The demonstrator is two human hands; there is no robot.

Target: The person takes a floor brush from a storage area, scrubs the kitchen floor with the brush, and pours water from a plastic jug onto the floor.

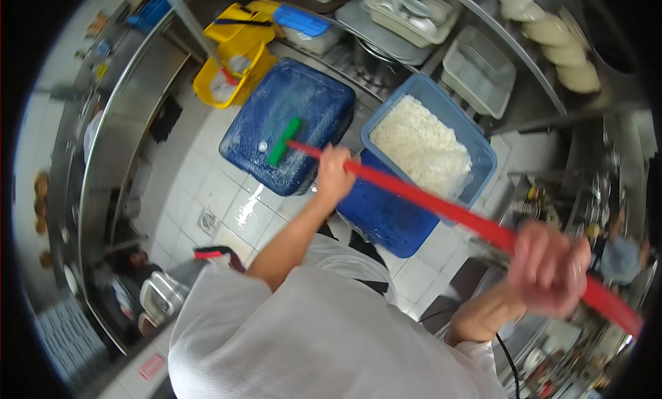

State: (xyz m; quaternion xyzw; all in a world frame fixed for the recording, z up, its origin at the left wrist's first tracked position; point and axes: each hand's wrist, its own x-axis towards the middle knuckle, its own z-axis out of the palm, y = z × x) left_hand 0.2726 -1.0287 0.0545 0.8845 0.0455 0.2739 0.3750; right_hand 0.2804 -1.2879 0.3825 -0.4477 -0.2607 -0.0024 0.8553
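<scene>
My left hand (336, 175) is closed around the red pole of a long-handled scrub brush (407, 191), near its head. Higher up the pole, my right hand (548, 268) also grips it, close to the camera and slightly blurred. The green brush head (284, 142) rests on a large dark blue bin (307, 99), which appears to lie bottom up on the floor. White suds or wet streaks cover the bin's surface. Beside it, a lighter blue tub (486, 161) holds a white, grainy mass partly under clear plastic.
A bright blue lid or container (386, 216) lies under the tub's near side. Behind the bin stands a yellow mop bucket (248, 78). Shelves at the back hold a grey crate (479, 72) and a bin of dishes (414, 13). White floor tiles (252, 209) look wet.
</scene>
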